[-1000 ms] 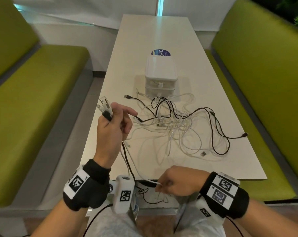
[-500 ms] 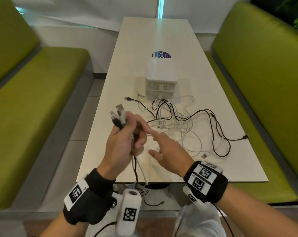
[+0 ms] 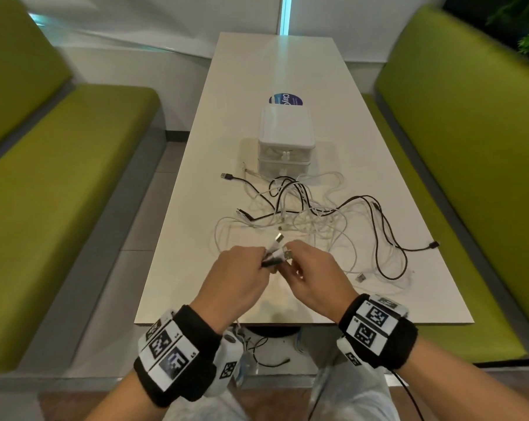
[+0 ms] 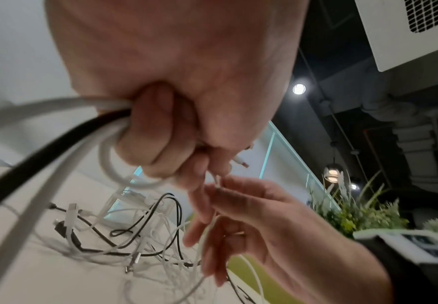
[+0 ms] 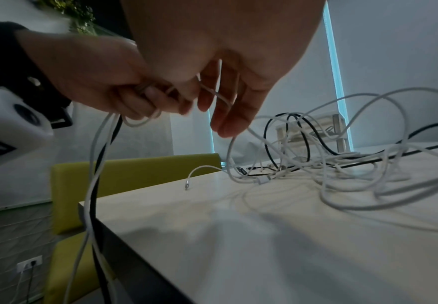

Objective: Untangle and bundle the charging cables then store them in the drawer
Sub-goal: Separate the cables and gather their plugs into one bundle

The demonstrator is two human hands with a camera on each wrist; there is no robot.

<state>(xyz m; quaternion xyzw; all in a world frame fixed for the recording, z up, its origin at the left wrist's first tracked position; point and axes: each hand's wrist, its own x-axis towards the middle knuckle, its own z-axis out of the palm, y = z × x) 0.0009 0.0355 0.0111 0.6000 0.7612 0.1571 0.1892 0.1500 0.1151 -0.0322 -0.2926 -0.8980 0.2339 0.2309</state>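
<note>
My left hand (image 3: 261, 262) grips a bunch of cable ends (image 3: 276, 253), white and black, low over the near half of the white table (image 3: 190, 268). Their cords (image 5: 95, 164) hang from the fist past the table's front edge. My right hand (image 3: 289, 264) meets it from the right and pinches a thin white cable (image 4: 207, 242) at the plugs, its other fingers loosely spread. Beyond the hands lies the tangle of white and black cables (image 3: 312, 214). The small white drawer box (image 3: 284, 138) stands behind it, both drawers closed.
Green bench seats (image 3: 59, 192) run along both sides of the table. A blue round sticker (image 3: 286, 100) lies behind the box. One black plug (image 3: 433, 245) reaches toward the right edge. A loose white USB plug (image 3: 361, 277) lies near the front right.
My left hand came down from the raised left to the middle with its cable ends. My right hand rose from the table's front edge, reached forward, and joined it at the plugs.
</note>
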